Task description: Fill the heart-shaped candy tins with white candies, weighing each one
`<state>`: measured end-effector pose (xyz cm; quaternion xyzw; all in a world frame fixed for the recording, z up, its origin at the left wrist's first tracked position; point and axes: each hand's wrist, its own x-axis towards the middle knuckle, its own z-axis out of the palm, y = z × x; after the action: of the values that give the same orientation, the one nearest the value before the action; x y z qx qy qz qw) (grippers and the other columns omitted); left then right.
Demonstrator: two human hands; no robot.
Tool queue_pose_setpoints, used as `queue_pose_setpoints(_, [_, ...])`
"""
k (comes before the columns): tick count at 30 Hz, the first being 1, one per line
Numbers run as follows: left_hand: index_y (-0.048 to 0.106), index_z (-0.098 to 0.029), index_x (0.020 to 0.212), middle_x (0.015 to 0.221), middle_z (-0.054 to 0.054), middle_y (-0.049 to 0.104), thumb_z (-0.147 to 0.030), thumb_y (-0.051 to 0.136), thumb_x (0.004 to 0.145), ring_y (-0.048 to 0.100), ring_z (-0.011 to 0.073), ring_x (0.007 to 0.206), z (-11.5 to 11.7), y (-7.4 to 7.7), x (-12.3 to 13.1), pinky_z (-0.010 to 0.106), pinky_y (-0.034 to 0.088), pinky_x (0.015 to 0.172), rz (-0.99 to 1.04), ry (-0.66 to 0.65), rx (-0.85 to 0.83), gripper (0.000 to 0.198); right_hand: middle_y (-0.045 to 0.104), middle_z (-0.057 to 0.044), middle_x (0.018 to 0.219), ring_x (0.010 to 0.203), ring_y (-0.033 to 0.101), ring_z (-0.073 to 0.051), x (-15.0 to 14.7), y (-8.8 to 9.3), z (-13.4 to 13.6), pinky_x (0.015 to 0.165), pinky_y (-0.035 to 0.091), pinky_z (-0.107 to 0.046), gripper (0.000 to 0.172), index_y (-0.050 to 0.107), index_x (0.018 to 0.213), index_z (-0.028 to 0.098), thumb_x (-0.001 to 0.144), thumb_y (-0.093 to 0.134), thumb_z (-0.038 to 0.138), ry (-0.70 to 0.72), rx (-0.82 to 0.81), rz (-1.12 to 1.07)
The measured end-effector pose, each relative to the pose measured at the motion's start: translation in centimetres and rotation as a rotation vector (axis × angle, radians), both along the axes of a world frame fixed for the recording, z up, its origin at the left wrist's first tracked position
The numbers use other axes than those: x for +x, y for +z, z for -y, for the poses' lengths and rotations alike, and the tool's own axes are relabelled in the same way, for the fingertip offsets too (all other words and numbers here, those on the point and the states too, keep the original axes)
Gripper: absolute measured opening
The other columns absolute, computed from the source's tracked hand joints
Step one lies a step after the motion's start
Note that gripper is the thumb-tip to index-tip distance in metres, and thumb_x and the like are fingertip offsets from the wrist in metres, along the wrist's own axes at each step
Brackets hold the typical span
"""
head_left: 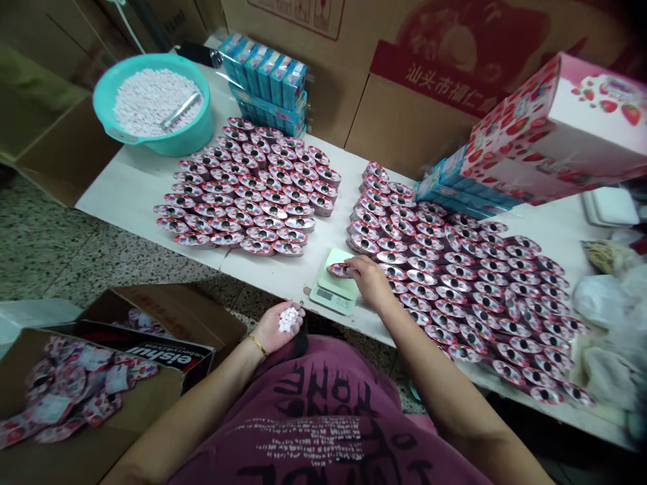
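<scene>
Near the desk's (pixel 136 188) front edge, right hand (pixel 373 281) pinches glossy oval pouch (pixel 337 270) over scale (pixel 334 300); loosely cupped left hand (pixel 267 330) carries white pellets (pixel 288 320); brown carton (pixel 394 111) reads "汕头市福仁"

Near the middle of the frame come two hands, one left hand (pixel 270 331) and one right hand (pixel 371 281), one gold bracelet (pixel 258 345), one digital scale (pixel 333 298) and one pouch on it (pixel 335 269). The upper left has one turquoise basin (pixel 195 137) and one metal scoop (pixel 180 112), the lower left two open cardboard boxes (pixel 149 414). Two blocks of printed pouches (pixel 455 286) cross the frame — dozens in each, too tightly packed for exact counting.
</scene>
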<state>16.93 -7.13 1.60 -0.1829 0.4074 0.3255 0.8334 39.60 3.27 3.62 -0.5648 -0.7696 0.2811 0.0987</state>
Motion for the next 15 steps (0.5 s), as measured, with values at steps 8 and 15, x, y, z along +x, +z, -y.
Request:
queue_pose_setpoints(8, [0.054,-0.011,0.069,0.066,0.006,0.057,-0.019,0.046,0.077,0.052,0.0077,0.052,0.1,-0.1,-0.6,0.017,0.042,0.044,0.029,0.026,0.036,0.014,0.061,-0.002,0.067,0.060,0.056,-0.013,1.0,0.3,0.2,0.060,0.044,-0.027,0.026,0.060,0.087,0.015,0.072,0.048,0.033,-0.546,-0.144,-0.466])
queue_pose_setpoints(15, [0.054,-0.011,0.070,0.067,0.006,0.056,-0.019,0.044,0.077,0.051,0.0081,0.052,0.1,-0.1,-1.5,0.017,0.042,0.043,-0.005,0.067,0.076,0.014,0.062,-0.002,0.073,0.065,0.056,-0.012,0.9,-0.4,1.0,0.062,0.045,-0.025,0.029,0.059,0.091,0.013,0.069,0.049,0.030,-0.624,-0.289,-0.651])
